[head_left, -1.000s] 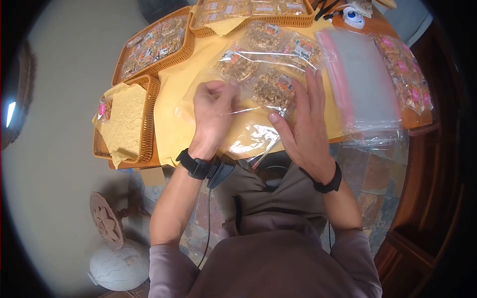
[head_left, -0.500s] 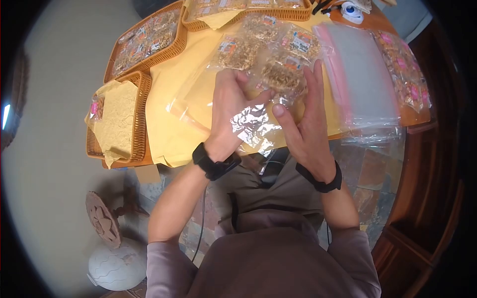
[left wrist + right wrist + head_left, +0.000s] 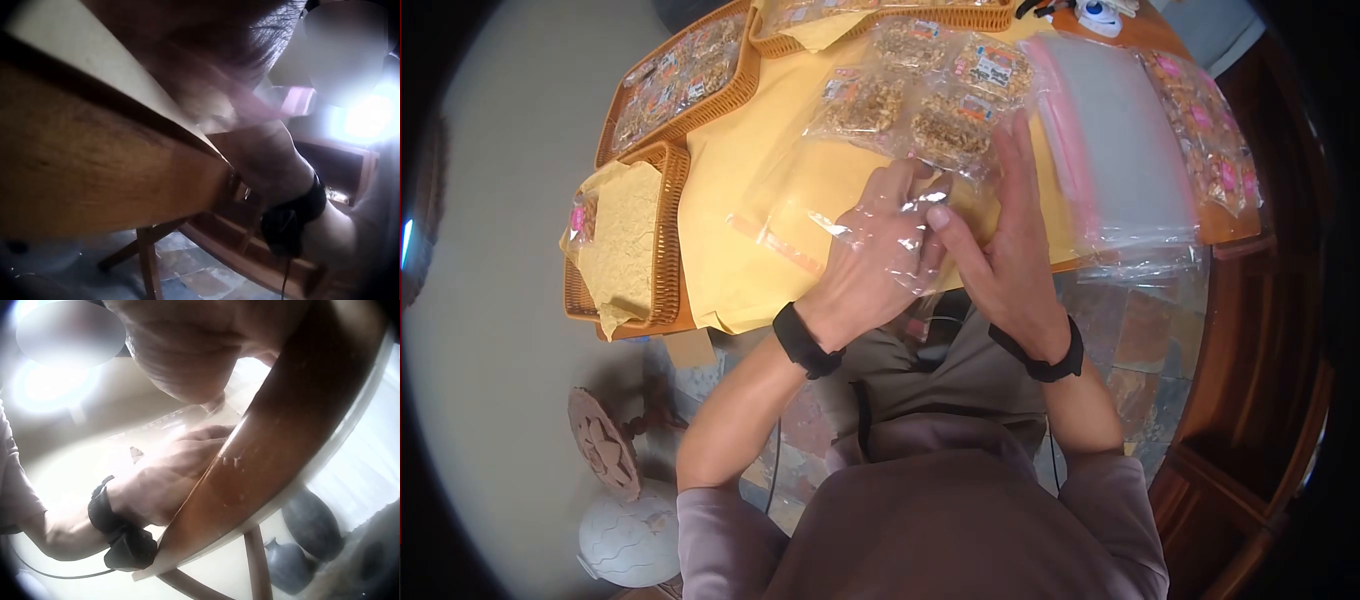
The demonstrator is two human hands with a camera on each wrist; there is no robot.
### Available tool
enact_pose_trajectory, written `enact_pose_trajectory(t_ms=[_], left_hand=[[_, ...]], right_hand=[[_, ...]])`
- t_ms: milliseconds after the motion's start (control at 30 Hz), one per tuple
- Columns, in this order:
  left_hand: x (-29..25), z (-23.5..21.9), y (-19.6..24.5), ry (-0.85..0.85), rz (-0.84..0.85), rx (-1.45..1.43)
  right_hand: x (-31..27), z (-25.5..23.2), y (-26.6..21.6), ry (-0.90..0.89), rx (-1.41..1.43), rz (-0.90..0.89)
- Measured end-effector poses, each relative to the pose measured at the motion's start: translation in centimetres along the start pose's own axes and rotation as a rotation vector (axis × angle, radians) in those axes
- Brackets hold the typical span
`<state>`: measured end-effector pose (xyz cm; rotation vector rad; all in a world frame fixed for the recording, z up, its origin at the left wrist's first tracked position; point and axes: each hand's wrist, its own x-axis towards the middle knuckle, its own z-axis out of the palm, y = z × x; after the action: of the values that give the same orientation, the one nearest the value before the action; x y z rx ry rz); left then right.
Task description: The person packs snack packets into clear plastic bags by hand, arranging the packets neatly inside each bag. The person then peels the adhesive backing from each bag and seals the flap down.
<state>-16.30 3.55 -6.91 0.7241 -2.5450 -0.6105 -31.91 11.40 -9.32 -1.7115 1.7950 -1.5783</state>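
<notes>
A large clear plastic bag [image 3: 775,225] lies across the yellow cloth, with several packs of nut clusters [image 3: 952,132] grouped at its far end, each with a printed label. My left hand [image 3: 875,245] is at the near end of the bag, its fingers bent and gripping the film, shiny plastic lying over the knuckles. Close beside it is my right hand [image 3: 1010,240], fingers straight along the right side of the nearest pack and thumb reaching to the film by the left fingertips. In both wrist views the palms are dark and the fingertips hidden.
To the right lies a stack of flat clear bags [image 3: 1120,140] with pink edges, beside pink-labelled packs [image 3: 1200,130]. Wicker baskets [image 3: 670,240] stand along the left and far sides. A white roll [image 3: 1098,18] sits at the back right. The wooden table edge [image 3: 237,462] runs below the hands.
The left hand has moved right and nearer the body, drawing film toward the right hand. The packs shifted slightly, the nearest one lifting and settling. The right hand has barely moved.
</notes>
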Motion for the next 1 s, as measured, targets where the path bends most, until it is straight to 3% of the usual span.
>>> enact_pose_trajectory(t_ms=[133, 300, 367, 400, 467, 600, 667, 700, 767, 800, 833, 867, 1000], left_hand=[[0.6, -0.5, 0.7, -0.052, -0.014, 0.084], [-0.8, -1.3, 0.3, 0.008, 0.066, 0.029], [-3.0, -2.4, 0.5, 0.028, 0.096, 0.021], [-4.7, -3.5, 0.8, 0.065, 0.112, 0.085], [-8.5, -5.7, 1.6, 0.145, 0.142, 0.146], [-17.1, -5.1, 1.7, 0.184, 0.05, 0.03], [-19.8, -3.1, 0.6, 0.047, -0.073, -0.003], [-20.8, -1.7, -0.2, 0.043, -0.09, -0.027], [-21.9, 1.5, -3.0, -0.035, -0.32, -0.008], [-22.4, 3.2, -4.2, -0.038, -0.531, -0.111], [-22.9, 5.0, -5.6, -0.045, -0.739, -0.216], [-23.8, 6.9, -7.7, -0.046, -0.747, -0.23], [-27.1, 12.9, -15.9, 0.138, -0.893, -0.376]], right_hand=[[0.0, 0.1, 0.0, -0.028, -0.056, -0.022], [-0.3, -0.3, -0.3, 0.008, -0.168, -0.073], [-1.7, -1.3, -0.2, 0.11, -0.261, -0.266], [-3.3, -2.1, 0.0, 0.099, -0.263, -0.255], [-7.1, -4.3, 0.7, -0.045, -0.318, -0.488], [-11.8, -6.7, 4.4, -0.391, -0.422, -0.405], [-13.5, -7.0, 7.5, -0.491, -0.522, -0.123], [-14.7, -7.0, 8.8, -0.519, -0.529, -0.11], [-16.8, -6.6, 11.7, -0.454, -0.381, 0.171], [-17.7, -6.1, 13.0, -0.467, -0.483, 0.274], [-18.6, -5.5, 14.6, -0.463, -0.477, 0.493], [-18.7, -5.1, 16.0, -0.45, -0.468, 0.706], [-17.3, -5.3, 18.1, -0.433, -0.403, 0.88]])
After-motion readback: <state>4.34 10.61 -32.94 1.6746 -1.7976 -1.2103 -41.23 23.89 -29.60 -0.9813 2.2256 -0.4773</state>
